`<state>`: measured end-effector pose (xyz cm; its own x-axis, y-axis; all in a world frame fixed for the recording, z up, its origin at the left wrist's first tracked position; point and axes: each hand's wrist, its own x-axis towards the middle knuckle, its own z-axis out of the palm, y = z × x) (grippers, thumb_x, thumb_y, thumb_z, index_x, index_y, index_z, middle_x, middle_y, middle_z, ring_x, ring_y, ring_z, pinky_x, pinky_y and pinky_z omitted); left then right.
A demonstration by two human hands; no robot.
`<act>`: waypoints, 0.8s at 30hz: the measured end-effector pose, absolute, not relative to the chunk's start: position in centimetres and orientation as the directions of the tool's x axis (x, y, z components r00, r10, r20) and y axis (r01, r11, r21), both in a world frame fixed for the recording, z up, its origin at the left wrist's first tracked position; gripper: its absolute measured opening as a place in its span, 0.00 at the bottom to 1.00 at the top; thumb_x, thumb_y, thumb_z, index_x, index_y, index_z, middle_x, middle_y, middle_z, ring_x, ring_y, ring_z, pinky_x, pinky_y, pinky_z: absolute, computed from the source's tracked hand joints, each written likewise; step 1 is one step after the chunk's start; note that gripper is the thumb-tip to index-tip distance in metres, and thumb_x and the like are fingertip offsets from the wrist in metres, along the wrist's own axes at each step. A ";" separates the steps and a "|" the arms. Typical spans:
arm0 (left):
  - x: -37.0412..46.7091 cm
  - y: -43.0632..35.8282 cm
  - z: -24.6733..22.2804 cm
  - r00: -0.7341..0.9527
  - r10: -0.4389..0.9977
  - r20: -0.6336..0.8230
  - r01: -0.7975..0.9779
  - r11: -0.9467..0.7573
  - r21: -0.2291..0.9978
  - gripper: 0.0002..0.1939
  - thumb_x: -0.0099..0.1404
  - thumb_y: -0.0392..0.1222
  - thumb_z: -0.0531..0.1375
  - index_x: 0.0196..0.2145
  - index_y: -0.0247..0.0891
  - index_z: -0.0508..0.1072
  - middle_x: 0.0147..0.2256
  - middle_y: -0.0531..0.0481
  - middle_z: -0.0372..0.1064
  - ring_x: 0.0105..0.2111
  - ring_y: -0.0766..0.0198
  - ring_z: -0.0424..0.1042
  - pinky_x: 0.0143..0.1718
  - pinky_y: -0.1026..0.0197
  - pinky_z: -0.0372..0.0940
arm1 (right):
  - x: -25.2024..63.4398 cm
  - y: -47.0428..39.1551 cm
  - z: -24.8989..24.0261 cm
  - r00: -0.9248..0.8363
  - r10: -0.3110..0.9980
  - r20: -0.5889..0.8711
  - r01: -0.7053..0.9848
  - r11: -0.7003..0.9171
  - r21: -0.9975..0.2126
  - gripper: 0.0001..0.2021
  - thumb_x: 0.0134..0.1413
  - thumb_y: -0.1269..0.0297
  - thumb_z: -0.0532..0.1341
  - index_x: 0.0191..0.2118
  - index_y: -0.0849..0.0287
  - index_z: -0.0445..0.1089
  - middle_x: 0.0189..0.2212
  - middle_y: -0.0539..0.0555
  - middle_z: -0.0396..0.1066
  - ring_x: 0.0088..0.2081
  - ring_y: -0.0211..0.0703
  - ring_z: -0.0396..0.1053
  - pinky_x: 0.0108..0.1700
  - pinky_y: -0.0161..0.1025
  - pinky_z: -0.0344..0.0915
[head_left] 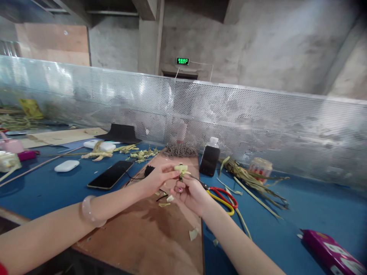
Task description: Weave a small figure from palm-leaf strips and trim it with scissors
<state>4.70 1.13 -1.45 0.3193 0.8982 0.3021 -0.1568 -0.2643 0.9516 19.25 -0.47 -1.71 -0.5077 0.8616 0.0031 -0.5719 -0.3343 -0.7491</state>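
Note:
A small pale yellow-green piece of folded plant strip [181, 168], with a dark bit at its lower end, is held up above the brown board. My left hand [162, 177] pinches it from the left between thumb and fingers. From below and the right, my right hand [191, 193] has its fingers closed on the same piece, the other fingers curled in. Just beyond my right wrist lie scissors [225, 198] with red and yellow handles, their blades partly hidden by the hand. Cut scraps [170, 198] lie on the board below my hands.
The brown board [137, 236] rests on a blue tabletop [258, 229]. A phone [110, 175], a white case [67, 165] and leaf pieces lie left. Right are an upright phone [210, 160], dried leaves [243, 173] and a purple pack [329, 250]. A perforated metal screen [200, 107] stands behind.

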 end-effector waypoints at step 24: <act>5.2 1.7 -1.6 0.326 0.904 0.276 -0.342 -0.159 0.926 0.15 0.64 0.51 0.55 0.34 0.37 0.73 0.32 0.50 0.71 0.30 0.66 0.66 0.35 0.63 0.61 | 19.1 -0.2 -2.5 -0.364 0.928 0.076 -0.492 -0.123 -0.862 0.11 0.39 0.65 0.70 0.28 0.63 0.69 0.26 0.51 0.72 0.29 0.37 0.70 0.38 0.37 0.66</act>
<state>5.21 1.73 -1.61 0.3265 0.9040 0.2759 -0.3416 -0.1593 0.9262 19.14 -0.21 -2.53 -0.3640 0.9283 0.0756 -0.4922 -0.1228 -0.8618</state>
